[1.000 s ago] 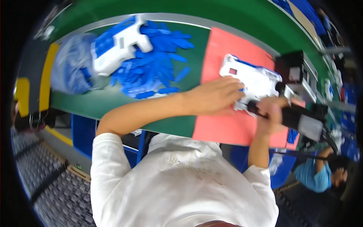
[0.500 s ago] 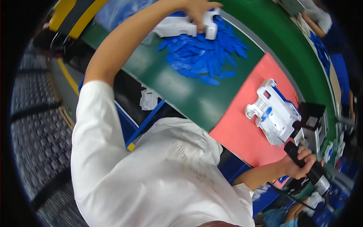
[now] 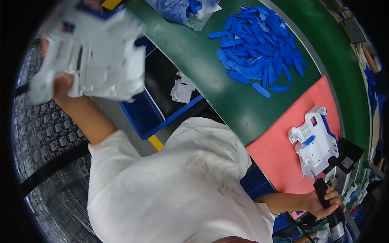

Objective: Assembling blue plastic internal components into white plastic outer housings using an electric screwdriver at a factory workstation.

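Observation:
My left hand (image 3: 64,84) is raised at the upper left, closed on the edge of a white moulded plastic housing (image 3: 111,60), slightly blurred, with the thumb showing on its near side. At the lower right my right hand (image 3: 324,204) is wrapped round a black electric screwdriver (image 3: 321,189). Its thin bit reaches the lower edge of a second white housing (image 3: 320,139), but contact cannot be made out. That housing carries blue trim along one side and a small blue strip inside, and lies on a red mat (image 3: 279,162).
A heap of flat blue plastic strips (image 3: 259,48) lies on the green bench (image 3: 182,44), beside a clear bag (image 3: 190,12). Below the bench edge are another white part (image 3: 182,87) and a blue bin (image 3: 142,113). Stacked wrapped goods (image 3: 56,162) stand at left. A black box (image 3: 350,156) is by the mat.
My left hand has swung from above the blue heap out to the left, bringing a white housing with it. The right hand still grips the screwdriver beside the housing on the mat.

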Demonstrator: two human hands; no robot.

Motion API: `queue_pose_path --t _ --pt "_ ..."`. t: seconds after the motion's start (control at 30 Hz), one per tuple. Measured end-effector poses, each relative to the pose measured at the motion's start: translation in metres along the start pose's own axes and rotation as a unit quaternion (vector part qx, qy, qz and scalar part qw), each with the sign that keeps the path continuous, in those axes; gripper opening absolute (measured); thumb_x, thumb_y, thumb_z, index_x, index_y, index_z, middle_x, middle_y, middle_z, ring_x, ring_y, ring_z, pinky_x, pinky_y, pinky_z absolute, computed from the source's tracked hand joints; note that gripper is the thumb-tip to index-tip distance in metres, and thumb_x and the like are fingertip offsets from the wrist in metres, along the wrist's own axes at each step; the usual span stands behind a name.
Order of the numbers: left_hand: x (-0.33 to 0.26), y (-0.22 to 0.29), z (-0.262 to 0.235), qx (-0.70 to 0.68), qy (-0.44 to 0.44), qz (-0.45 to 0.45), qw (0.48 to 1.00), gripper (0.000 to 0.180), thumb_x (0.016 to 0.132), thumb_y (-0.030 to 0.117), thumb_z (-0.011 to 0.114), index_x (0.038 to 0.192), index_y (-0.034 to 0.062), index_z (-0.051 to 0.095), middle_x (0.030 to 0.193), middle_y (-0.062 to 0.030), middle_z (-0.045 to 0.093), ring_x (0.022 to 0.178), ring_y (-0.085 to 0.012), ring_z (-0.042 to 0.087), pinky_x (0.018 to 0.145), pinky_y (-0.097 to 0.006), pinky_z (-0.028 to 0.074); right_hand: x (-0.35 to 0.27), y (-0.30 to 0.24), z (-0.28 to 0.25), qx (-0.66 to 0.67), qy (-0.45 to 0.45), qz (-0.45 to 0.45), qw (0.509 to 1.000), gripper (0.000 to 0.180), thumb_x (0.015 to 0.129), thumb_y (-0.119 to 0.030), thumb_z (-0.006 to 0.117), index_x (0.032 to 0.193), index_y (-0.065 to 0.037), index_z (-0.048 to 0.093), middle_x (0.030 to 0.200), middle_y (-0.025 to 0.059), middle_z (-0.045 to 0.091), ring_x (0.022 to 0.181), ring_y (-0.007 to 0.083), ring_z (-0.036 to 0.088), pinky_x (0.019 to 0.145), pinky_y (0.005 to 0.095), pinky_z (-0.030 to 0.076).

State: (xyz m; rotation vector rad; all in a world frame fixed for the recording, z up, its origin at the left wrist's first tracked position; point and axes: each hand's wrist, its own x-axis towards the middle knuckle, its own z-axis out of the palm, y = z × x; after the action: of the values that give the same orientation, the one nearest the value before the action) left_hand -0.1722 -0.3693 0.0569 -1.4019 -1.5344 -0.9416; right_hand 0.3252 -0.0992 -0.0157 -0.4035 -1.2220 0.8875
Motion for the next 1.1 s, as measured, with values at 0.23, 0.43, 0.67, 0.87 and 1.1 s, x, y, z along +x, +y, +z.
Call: queue_pose_path --t 0.23,0.43,0.67,0.87,1.1 --pt "-0.244 -0.039 -0.048 -0.170 -0.310 -0.657 0.666 0.099 0.057 0.021 0.072 0.147 0.0138 0.032 0.136 -0.0110 0.047 0.123 -0.0264 0.046 0.105 -0.036 0.035 -0.003 0.008 0.013 0.016 -0.008 0.031 0.999 0.038 0.083 -0.008 0.055 0.120 -0.010 0.044 0.066 -0.0016 0.035 0.056 0.0130 0.041 0.058 0.0332 0.036" --pt "-0.411 -0.036 -0.011 -0.085 -0.355 -0.751 0.550 0.102 0.059 0.025 0.080 0.145 0.0095 0.028 0.122 -0.0208 0.055 0.111 -0.0326 0.057 0.095 -0.040 0.046 -0.004 0.010 0.011 0.015 -0.016 0.054 0.998 0.036 0.084 -0.006 0.055 0.118 -0.010 0.044 0.067 0.0013 0.041 0.055 0.0140 0.041 0.058 0.0338 0.036" --pt "-0.468 -0.055 0.007 -0.121 -0.248 -0.723 0.634 0.097 0.059 0.026 0.085 0.138 0.0042 0.035 0.121 -0.0175 0.057 0.107 -0.0278 0.058 0.094 -0.037 0.047 -0.012 0.004 0.006 -0.064 -0.030 0.037 0.997 0.044 0.089 -0.011 0.051 0.131 -0.008 0.036 0.075 0.0033 0.042 0.061 0.0158 0.042 0.059 0.0346 0.036" --pt "-0.549 -0.087 -0.033 0.370 -0.442 -0.660 0.481 0.098 0.057 0.068 0.076 0.117 -0.0066 0.056 0.107 -0.0175 0.062 0.091 -0.0326 0.063 0.083 -0.042 0.050 -0.021 0.022 0.024 -0.050 0.064 0.082 0.993 0.048 0.086 -0.009 0.052 0.131 -0.006 0.036 0.067 0.0052 0.046 0.052 0.0137 0.043 0.052 0.0312 0.042" --pt "-0.572 -0.017 -0.003 0.378 -0.259 -0.527 0.716 0.121 0.043 0.065 0.087 0.135 0.0047 0.036 0.117 -0.0217 0.055 0.096 -0.0470 0.054 0.079 -0.053 0.048 -0.009 0.013 0.030 -0.019 0.042 0.012 0.999 0.052 0.079 0.003 0.058 0.126 0.001 0.036 0.068 0.0097 0.054 0.048 0.0184 0.050 0.049 0.0325 0.046"
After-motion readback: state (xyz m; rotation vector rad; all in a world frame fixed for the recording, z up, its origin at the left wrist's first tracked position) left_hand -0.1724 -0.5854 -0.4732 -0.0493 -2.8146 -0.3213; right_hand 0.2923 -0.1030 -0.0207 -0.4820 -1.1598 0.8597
